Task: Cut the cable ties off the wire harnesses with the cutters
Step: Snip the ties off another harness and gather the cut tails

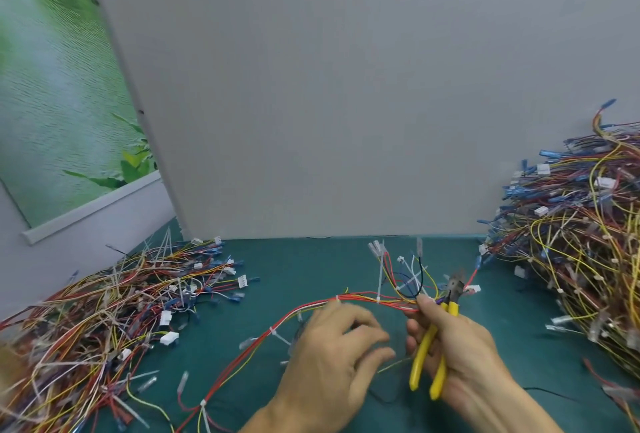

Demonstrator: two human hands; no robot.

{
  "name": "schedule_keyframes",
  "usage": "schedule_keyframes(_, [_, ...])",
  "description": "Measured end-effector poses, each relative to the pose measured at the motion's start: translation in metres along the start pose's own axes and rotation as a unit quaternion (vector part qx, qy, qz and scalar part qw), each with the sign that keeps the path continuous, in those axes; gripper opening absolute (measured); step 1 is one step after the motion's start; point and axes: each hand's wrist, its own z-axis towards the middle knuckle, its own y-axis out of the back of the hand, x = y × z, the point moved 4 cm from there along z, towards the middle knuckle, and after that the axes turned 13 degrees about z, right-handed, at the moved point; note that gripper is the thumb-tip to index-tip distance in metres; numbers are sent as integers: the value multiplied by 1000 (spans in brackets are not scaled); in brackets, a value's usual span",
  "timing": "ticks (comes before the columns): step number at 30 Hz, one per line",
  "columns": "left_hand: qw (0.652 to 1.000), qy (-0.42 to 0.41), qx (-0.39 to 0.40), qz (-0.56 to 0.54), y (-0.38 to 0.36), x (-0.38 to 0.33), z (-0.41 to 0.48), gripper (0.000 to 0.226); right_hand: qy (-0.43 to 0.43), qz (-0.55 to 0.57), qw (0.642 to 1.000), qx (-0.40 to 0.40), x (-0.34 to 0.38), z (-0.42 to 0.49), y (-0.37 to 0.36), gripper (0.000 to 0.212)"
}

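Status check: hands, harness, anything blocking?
Right hand grips cutters, harness end alongside. Left hand loose, blurred, beside harness. White ties still on. Wire piles both sides, not blocking.

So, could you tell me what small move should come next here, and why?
Probably the left hand should grip the harness beside the nearest cable tie. That tie is uncut, the left hand looks open and holds nothing, and the right hand holds the cutters close by.

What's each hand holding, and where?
Right hand grips the cutters by the yellow handles and pins the wire harness at its thumb. Left hand is blurred, fingers loosely spread, apparently holding nothing.
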Motion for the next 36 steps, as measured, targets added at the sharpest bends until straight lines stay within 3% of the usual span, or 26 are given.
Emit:
schedule_keyframes(2, [983,120,63,-127,0,5,-13,10,7,4,1000,-2,0,1,1,12])
schedule_keyframes(4, [921,277,102,-255,-2,11,-23,7,11,11,1000,1,1,1,1,13])
schedule_keyframes(5, [868,364,94,-325,-4,16,-27,14,12,16,1000,5,2,1,1,14])
schedule_keyframes(7, [730,501,42,-463,-11,23,-33,19,12,22,1000,12,2,1,1,14])
schedule_keyframes(8, [670,539,13,-510,-11,26,-33,15,11,23,1000,15,2,1,1,14])
schedule_keyframes(10, [588,575,-27,-568,-11,31,-31,27,8,22,1000,18,2,2,1,14])
schedule_keyframes(15, [479,602,-54,-636,-9,47,-27,48,15,17,999,27,4,4,2,15])
schedule_keyframes(17, [457,603,-59,-651,-9,52,-26,50,19,8,999,35,3,5,2,15])
schedule_keyframes(20, [459,593,-67,-658,-8,58,-19,44,25,-2,999,48,2,6,1,12])
schedule_keyframes(24, [498,567,-65,-652,-4,63,-4,26,45,-16,997,57,7,7,1,11])
schedule_keyframes(29, [559,535,-24,-632,2,68,7,25,65,-13,996,52,17,8,3,15])
schedule_keyframes(33, [525,581,34,-621,-3,68,-3,31,88,-17,995,46,26,10,4,14])
schedule_keyframes(36, [490,607,33,-625,-10,72,-17,40,98,-21,994,40,32,11,5,14])
